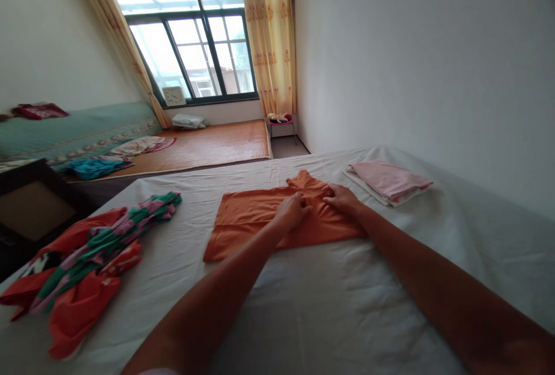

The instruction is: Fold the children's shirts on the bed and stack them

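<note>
An orange garment lies spread on the white bed sheet, partly folded. My left hand rests on its middle with the fingers curled, pinching the orange cloth. My right hand sits just to the right, fingers bent down and gripping the same garment near its upper edge. Both forearms reach in from the bottom of the view. A small flap of the garment pokes up beyond my hands.
A folded pink and white stack lies to the right of the garment. A heap of red, green and pink clothes sits at the left. Beyond the bed are a wooden platform, a small stool, a window and curtains.
</note>
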Motion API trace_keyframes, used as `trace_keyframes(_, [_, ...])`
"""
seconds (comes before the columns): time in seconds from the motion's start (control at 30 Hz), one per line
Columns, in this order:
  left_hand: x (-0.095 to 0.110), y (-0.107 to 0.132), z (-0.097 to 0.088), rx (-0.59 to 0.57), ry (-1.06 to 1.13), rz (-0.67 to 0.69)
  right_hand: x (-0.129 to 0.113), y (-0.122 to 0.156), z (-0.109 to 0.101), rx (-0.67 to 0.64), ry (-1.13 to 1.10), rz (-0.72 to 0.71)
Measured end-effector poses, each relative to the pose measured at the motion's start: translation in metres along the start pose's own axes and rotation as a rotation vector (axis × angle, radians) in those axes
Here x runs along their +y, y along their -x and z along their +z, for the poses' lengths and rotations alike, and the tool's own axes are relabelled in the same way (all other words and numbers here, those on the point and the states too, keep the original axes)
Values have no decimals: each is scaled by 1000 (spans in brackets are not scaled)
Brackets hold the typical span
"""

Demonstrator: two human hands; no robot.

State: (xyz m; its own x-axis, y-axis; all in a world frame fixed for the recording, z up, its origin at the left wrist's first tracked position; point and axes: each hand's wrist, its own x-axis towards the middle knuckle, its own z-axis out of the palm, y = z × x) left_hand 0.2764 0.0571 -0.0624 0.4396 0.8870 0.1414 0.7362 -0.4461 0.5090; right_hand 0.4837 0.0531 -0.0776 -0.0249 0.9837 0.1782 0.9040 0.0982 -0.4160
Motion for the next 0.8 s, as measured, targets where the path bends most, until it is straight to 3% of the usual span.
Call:
trace_keyframes(0.1, [-3,-11,12,38,156,-39,6,5,-7,-20,-241,-60])
trace_keyframes(0.17, [-8,-12,11,8,252,24,12,9,-17,-84,-470,-130])
trace_keyframes(0.23, [-13,-10,5,-54,328,134,20,13,-30,-219,-587,-196])
trace_keyframes(0.33, [-16,-3,-7,-183,358,288,29,16,-45,-468,-514,-302])
trace_keyframes(0.4, [-13,0,-11,-172,297,315,28,15,-49,-416,-372,-304])
trace_keyframes(0.47, [-5,4,-11,-81,234,291,18,15,-48,-220,-235,-268])
trace_keyframes(0.53, [3,7,-7,-32,183,300,3,17,-42,-133,-181,-287])
trace_keyframes(0.67, [12,17,7,-39,43,388,-19,21,-27,-251,-173,-397])
trace_keyframes(0.8, [9,22,10,-68,19,390,-11,21,-22,-297,-199,-293])
